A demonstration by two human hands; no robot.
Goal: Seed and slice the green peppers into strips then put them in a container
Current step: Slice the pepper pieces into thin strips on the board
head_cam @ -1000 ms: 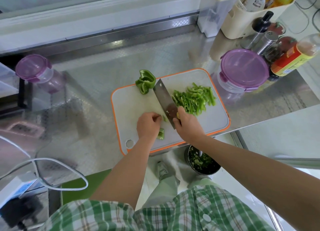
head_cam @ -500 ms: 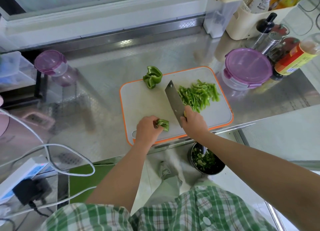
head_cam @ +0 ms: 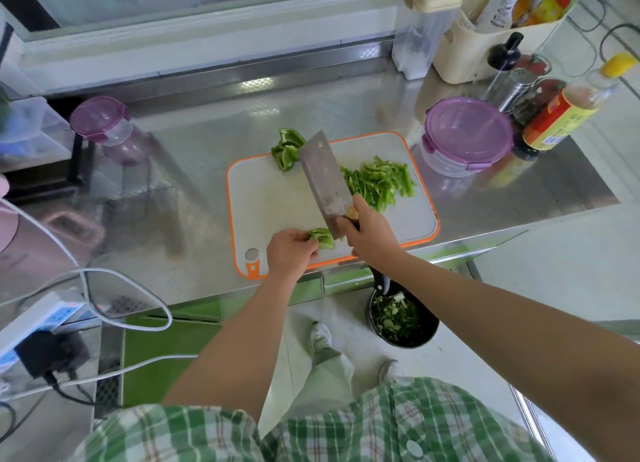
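Here we are over the cutting board (head_cam: 273,198). Our left hand (head_cam: 291,252) curls its fingers (head_cam: 302,235) round a small green pepper piece (head_cam: 322,237), holding it down near the board's front edge. Just right of those fingertips comes the cleaver (head_cam: 323,177), its lower corner right beside the piece and its broad blade slanting up and away from us with the flat face showing. Our right hand (head_cam: 367,231) is wrapped tight round the cleaver's handle, one finger reaching onto the base of the blade. Beyond the right-hand knuckles we have the pile of pepper strips (head_cam: 381,181), loose on the board, close behind the blade. Well past the left fingertips, at the board's back edge, lies an uncut pepper chunk (head_cam: 286,148). Further out, right of the gripping fingers, stands the round container (head_cam: 467,135), purple lid on, off the board on the steel counter. Below our right wrist, down on the floor, a black bowl (head_cam: 401,317) holds green scraps.
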